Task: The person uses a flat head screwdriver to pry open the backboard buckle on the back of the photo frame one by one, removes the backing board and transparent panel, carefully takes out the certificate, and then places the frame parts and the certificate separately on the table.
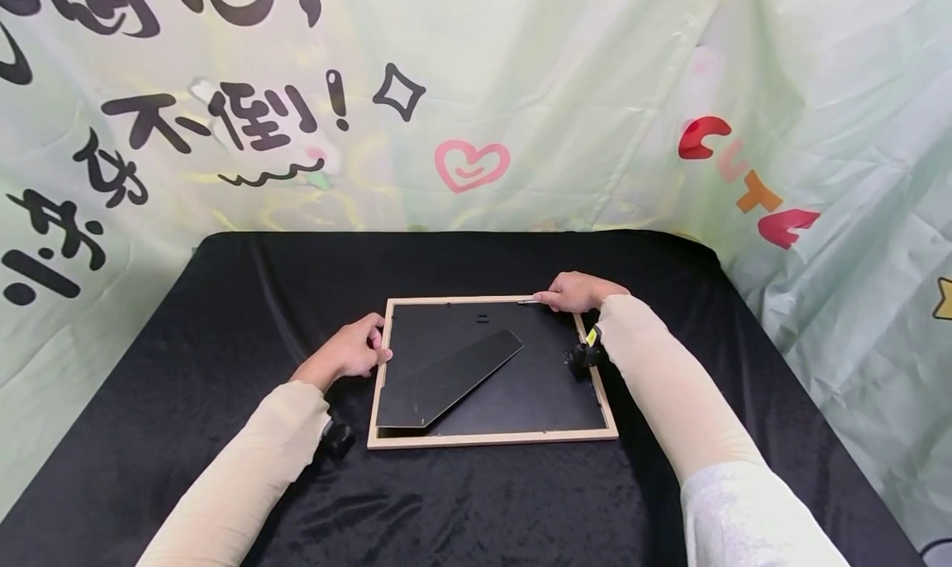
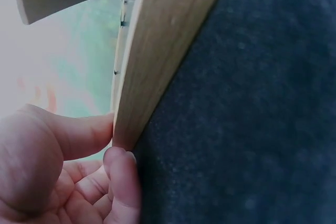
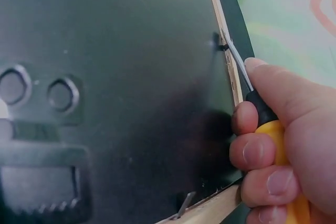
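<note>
A picture frame (image 1: 494,440) with a light wooden border lies face down, its black backing board (image 1: 554,389) upward. A black easel stand (image 1: 446,377) slants across the board. At the left side, my left hand (image 1: 349,348) pinches the wooden border (image 2: 152,61) between thumb and fingers. My right hand (image 1: 580,292), at the far right corner, grips a screwdriver (image 3: 271,128) with a yellow and black handle. Its metal shaft reaches a small dark tab (image 3: 223,47) at the border's inner edge. Another tab (image 3: 185,204) stands tilted up from the adjoining side.
A black cloth (image 1: 461,509) covers the table beneath the frame. Behind it hangs a pale printed curtain (image 1: 565,137). A small hanger (image 1: 482,319) sits on the backing near the far edge. Dark wrist cameras are worn on both arms.
</note>
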Available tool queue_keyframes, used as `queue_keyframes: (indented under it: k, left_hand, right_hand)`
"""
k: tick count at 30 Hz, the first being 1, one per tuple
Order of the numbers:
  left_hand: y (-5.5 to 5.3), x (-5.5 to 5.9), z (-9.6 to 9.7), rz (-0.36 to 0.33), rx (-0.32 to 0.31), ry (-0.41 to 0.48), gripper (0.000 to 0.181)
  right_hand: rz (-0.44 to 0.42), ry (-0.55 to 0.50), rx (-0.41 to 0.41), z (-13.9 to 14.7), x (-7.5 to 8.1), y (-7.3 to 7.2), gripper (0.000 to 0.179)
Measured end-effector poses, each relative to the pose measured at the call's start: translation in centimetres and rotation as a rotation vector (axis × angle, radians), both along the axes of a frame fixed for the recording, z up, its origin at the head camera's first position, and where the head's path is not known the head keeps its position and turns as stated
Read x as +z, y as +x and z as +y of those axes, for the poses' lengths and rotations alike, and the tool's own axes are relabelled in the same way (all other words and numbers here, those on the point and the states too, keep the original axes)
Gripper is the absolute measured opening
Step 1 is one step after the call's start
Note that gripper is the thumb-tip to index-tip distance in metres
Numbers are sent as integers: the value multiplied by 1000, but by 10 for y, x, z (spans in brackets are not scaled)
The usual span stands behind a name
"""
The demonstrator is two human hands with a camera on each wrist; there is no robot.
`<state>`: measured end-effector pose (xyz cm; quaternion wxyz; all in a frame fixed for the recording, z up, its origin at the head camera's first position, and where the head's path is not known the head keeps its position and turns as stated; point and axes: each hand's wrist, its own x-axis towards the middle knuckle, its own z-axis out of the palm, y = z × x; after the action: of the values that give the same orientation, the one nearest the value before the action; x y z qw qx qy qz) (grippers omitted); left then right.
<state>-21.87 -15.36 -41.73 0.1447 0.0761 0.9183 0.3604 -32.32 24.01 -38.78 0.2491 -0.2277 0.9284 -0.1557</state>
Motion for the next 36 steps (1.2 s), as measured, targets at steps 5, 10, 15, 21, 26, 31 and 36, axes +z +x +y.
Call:
queue_keyframes:
  k: [5, 10, 15, 21, 26, 31, 36]
  left_hand:
    - [-1, 0, 1, 3, -4, 13, 41]
    - [-1, 0, 3, -17, -1, 24, 41]
    - [-2, 3, 2, -16, -3, 22, 41]
    - [-1, 3, 1, -9, -5, 7, 39]
    - [-1, 1, 1, 4, -12, 7, 37]
    - [-1, 1, -1, 16, -11, 6, 35]
    - [0, 0, -1, 7, -14, 5, 36]
  right_hand:
    - [-54, -27, -33, 3, 1, -1, 50]
    - [-141, -103, -79, 7, 0, 0, 51]
    - [-144, -146, -96, 7, 2, 2, 50]
    - [-194, -124, -105, 6, 6, 2, 53]
    - [-221, -131, -113, 5, 5, 1, 53]
    - [-194, -125, -128, 3, 2, 1, 54]
    - [-187, -141, -132, 4, -2, 0, 52]
